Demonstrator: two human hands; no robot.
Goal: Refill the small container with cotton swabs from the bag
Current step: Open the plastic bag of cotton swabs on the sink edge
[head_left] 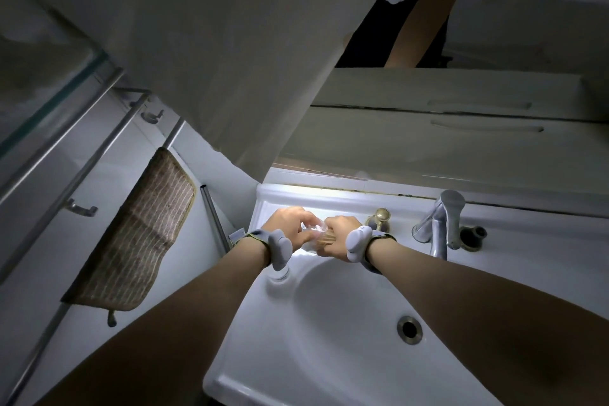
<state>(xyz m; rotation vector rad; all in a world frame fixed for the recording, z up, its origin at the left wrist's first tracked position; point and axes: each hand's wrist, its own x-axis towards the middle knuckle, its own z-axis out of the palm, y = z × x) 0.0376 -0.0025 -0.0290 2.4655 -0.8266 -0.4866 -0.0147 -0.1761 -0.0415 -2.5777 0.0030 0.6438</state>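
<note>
Both forearms reach out over the white sink [329, 339]. Between them, the left hand [290, 221] and right hand [339, 231] curl round a small clear container [318, 230] with cotton swabs [326, 237] poking in (sticks look tan). Each wrist wears a grey band. Nearby stands a silver tap [441, 224], and a striped towel [131, 237] hangs left.

Both arms reach forward, left hand [291, 224] and right hand [339, 234] close together, fingers curled, seemingly gripping.
</note>
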